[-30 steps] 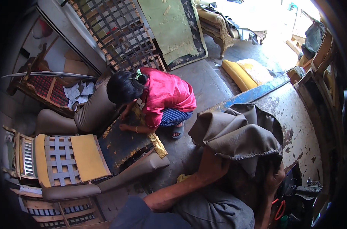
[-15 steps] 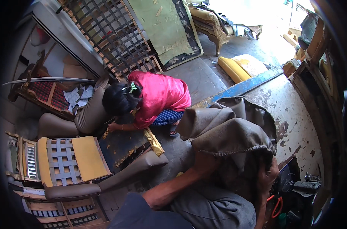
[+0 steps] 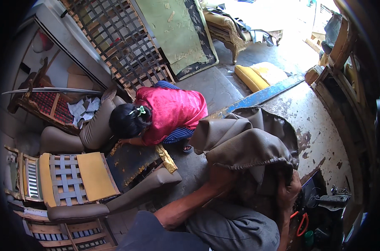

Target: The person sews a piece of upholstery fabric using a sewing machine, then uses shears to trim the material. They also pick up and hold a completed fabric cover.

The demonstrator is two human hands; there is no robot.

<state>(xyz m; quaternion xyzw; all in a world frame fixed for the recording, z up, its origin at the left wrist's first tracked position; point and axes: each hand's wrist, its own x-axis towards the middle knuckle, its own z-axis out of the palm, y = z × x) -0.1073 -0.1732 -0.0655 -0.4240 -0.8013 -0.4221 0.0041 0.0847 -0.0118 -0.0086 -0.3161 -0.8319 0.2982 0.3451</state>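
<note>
A brown leatherette cover with a stitched seam along its edge hangs bunched in front of me, over my lap. My left hand reaches in beneath its folds, and the fingers are hidden there. On the other side, my right hand is closed on the cover's lower right edge, thumb side up. The inside of the cover is dark and hard to make out.
A person in a pink top crouches at the left beside a dark panel. Brown padded chair parts lie nearby. On the right stand a worn table and a sewing machine. A yellow cushion lies farther back.
The view has shifted slightly. The crouching person has bent lower toward the dark panel. My hands and the cover keep nearly the same pose.
</note>
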